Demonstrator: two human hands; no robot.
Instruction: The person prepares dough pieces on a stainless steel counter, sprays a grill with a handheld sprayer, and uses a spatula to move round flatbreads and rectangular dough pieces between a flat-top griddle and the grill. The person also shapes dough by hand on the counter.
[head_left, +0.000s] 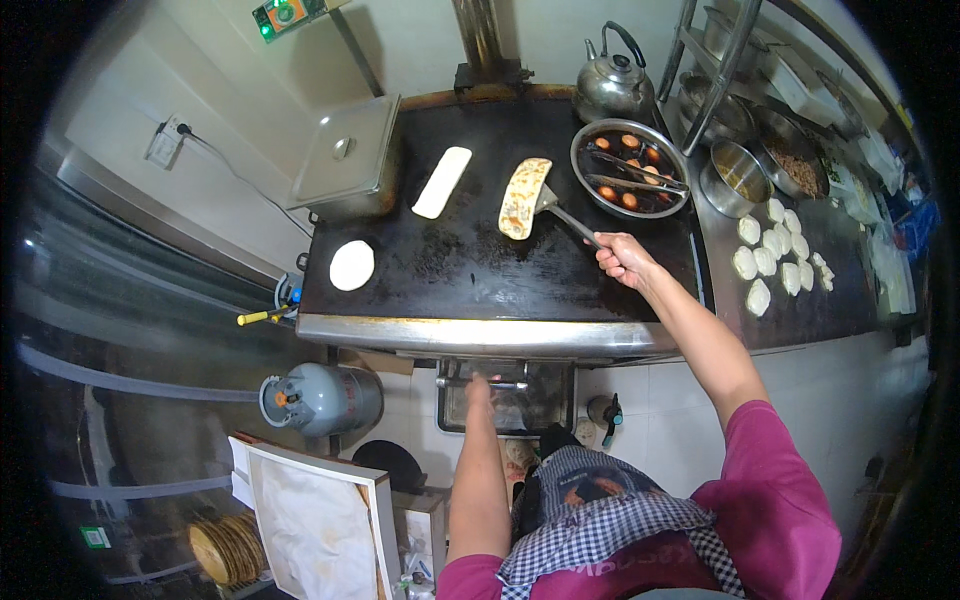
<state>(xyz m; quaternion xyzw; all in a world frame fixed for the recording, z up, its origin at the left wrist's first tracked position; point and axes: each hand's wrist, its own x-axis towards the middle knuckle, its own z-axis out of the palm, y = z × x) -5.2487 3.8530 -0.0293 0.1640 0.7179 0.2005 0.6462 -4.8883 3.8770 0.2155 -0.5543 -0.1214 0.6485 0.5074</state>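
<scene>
My right hand (624, 259) grips the handle of a metal spatula (571, 219), whose blade is under a browned oblong flatbread (525, 199) over the black griddle (465, 277). A pale oblong piece of dough (442, 182) lies to its left, and a round pale dough piece (352, 265) lies near the griddle's left front. Below the griddle's front edge, my left hand (481, 387) is closed around the bar handle (510, 386) of a metal drawer or tray; its fingers are partly hidden.
A steel bowl of eggs in dark liquid (630, 169), a kettle (615, 82) and a lidded steel container (345, 154) stand at the griddle. Dough rounds (765, 261) and a steel pot (735, 180) sit on the right counter. A gas cylinder (322, 399) is on the lower left.
</scene>
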